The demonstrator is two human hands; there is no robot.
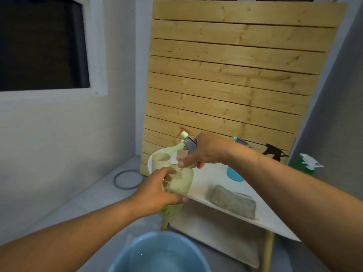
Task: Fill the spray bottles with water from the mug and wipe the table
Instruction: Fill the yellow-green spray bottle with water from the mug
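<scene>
While left hand grips the green bottle, right hand grips its sprayer head.

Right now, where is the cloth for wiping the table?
The grey cloth lies on the white table, right of centre in the head view, nearer than the blue spray bottle; neither hand touches it.
</scene>
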